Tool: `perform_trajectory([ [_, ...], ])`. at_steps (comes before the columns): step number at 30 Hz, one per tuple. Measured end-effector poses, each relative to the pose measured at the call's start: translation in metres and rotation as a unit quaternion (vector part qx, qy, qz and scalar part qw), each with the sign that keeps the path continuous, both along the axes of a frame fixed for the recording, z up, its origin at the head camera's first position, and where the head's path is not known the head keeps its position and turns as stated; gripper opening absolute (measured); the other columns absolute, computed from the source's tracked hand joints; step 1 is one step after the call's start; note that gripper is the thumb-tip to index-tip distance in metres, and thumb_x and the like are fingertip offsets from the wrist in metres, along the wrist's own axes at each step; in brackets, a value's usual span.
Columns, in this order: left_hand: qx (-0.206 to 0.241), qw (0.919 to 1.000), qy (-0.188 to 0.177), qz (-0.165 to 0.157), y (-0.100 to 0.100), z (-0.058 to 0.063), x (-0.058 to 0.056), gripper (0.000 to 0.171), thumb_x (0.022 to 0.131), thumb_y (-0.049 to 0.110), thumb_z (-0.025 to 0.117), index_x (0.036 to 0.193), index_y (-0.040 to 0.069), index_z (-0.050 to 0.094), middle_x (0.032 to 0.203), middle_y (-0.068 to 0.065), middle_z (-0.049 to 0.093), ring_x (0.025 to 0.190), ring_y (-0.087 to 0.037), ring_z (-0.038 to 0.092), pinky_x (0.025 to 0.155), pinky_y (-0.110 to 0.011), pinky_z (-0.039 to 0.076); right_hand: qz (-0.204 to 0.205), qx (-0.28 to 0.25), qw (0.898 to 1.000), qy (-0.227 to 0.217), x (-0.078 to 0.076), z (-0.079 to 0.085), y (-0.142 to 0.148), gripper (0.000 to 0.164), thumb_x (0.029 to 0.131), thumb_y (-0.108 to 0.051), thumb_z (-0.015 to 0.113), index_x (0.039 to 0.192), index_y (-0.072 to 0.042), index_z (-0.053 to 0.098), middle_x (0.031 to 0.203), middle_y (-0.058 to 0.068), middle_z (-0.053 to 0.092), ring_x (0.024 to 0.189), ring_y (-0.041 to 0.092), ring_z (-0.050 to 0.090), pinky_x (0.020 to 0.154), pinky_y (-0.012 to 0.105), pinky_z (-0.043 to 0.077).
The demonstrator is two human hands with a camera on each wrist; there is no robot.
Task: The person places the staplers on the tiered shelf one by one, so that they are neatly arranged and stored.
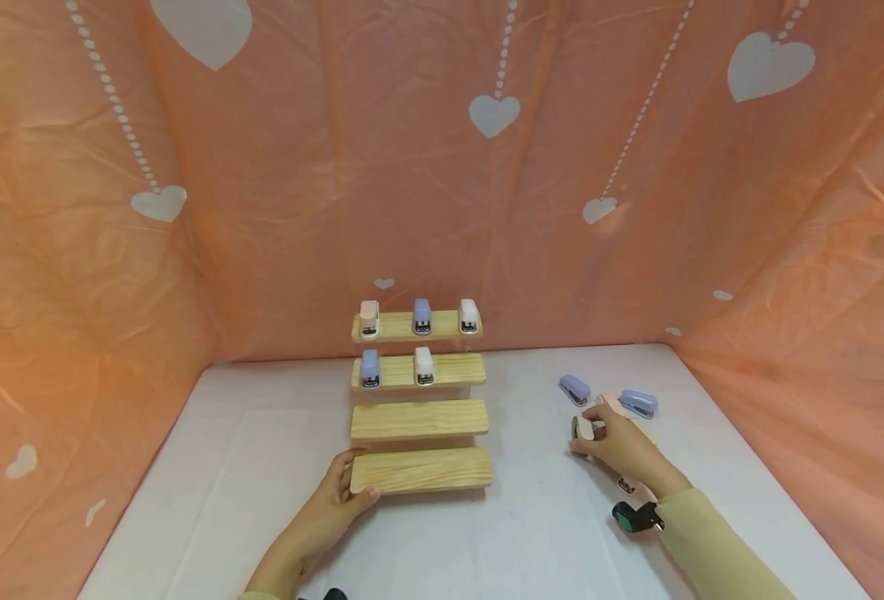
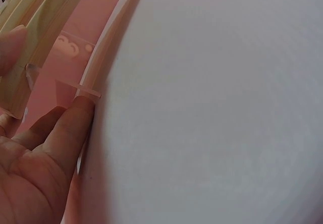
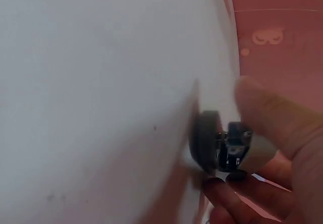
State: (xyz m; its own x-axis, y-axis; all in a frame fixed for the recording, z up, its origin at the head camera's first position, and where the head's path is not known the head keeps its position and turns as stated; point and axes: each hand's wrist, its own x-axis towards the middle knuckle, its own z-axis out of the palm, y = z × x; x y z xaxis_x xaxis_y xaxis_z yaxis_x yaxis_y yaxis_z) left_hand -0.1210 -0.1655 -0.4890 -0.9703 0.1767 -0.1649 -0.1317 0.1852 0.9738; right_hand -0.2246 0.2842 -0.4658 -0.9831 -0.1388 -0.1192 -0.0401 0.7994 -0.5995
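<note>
A small white stapler [image 1: 583,428] is pinched between the thumb and fingers of my right hand [image 1: 625,446], right of the tiered stand. Its dark base and metal end [image 3: 234,146] face the right wrist camera, low over the white tabletop. My left hand [image 1: 331,498] grips the left end of the lowest wooden shelf [image 1: 422,472], thumb at the front edge. In the left wrist view, fingers rest by the stand's clear support [image 2: 65,80]. Pink, purple and white staplers [image 1: 469,316] stand on the top shelf; a purple one [image 1: 370,368] and a white one [image 1: 424,366] stand on the second.
Beyond my right hand lie two purple staplers [image 1: 575,389] [image 1: 639,403] and a pink one [image 1: 610,403], partly hidden. Another pinkish stapler [image 1: 627,484] shows under the right wrist. An orange curtain with hearts [image 1: 412,183] encloses the table's back and sides.
</note>
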Motion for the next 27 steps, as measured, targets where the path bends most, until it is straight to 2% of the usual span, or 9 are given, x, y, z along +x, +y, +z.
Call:
perform_trajectory([
  [6, 0.012, 0.9999, 0.006, -0.007, 0.000, 0.000, -0.001, 0.069, 0.092, 0.025, 0.067, 0.145, 0.013, 0.024, 0.152, -0.030, 0.024, 0.130, -0.040, 0.042, 0.102, -0.051, 0.041, 0.011, -0.026, 0.998, 0.047, -0.003, 0.003, -0.017, 0.068, 0.081, -0.047, 0.076, 0.127, -0.004, 0.052, 0.119, 0.015, 0.059, 0.107, 0.030, 0.059, 0.086, 0.048, 0.052],
  [10, 0.009, 0.9998, 0.011, -0.011, 0.000, -0.001, -0.001, 0.069, 0.092, 0.026, 0.067, 0.145, 0.014, 0.025, 0.153, -0.032, 0.018, 0.132, -0.043, 0.038, 0.104, -0.053, 0.039, 0.017, -0.065, 0.995, 0.067, -0.006, 0.011, -0.033, 0.069, 0.082, -0.044, 0.076, 0.132, -0.005, 0.047, 0.130, 0.018, 0.053, 0.115, 0.035, 0.056, 0.090, 0.049, 0.051],
  [14, 0.008, 0.9998, 0.011, -0.011, 0.000, 0.000, -0.001, 0.069, 0.092, 0.026, 0.067, 0.145, 0.014, 0.025, 0.153, -0.031, 0.016, 0.133, -0.043, 0.036, 0.104, -0.053, 0.038, 0.013, -0.080, 0.992, 0.100, -0.009, 0.025, -0.051, 0.071, 0.080, -0.051, 0.075, 0.132, -0.012, 0.048, 0.135, 0.014, 0.053, 0.115, 0.033, 0.058, 0.089, 0.051, 0.051],
  [21, 0.015, 0.9998, 0.011, -0.010, 0.000, 0.000, -0.001, 0.069, 0.092, 0.026, 0.067, 0.145, 0.014, 0.025, 0.153, -0.030, 0.021, 0.130, -0.040, 0.042, 0.103, -0.049, 0.041, 0.042, -0.159, 0.976, 0.140, -0.011, 0.049, -0.088, 0.069, 0.077, -0.050, 0.078, 0.131, -0.016, 0.050, 0.135, 0.008, 0.051, 0.117, 0.033, 0.056, 0.090, 0.053, 0.050],
  [27, 0.030, 0.9994, 0.012, -0.014, 0.000, -0.002, -0.003, 0.069, 0.092, 0.022, 0.067, 0.145, 0.012, 0.023, 0.152, -0.030, 0.024, 0.130, -0.039, 0.042, 0.103, -0.046, 0.041, 0.076, -0.176, 0.965, 0.181, -0.014, 0.065, -0.118, 0.067, 0.078, -0.050, 0.078, 0.129, -0.016, 0.052, 0.131, 0.004, 0.053, 0.115, 0.029, 0.055, 0.092, 0.048, 0.049],
])
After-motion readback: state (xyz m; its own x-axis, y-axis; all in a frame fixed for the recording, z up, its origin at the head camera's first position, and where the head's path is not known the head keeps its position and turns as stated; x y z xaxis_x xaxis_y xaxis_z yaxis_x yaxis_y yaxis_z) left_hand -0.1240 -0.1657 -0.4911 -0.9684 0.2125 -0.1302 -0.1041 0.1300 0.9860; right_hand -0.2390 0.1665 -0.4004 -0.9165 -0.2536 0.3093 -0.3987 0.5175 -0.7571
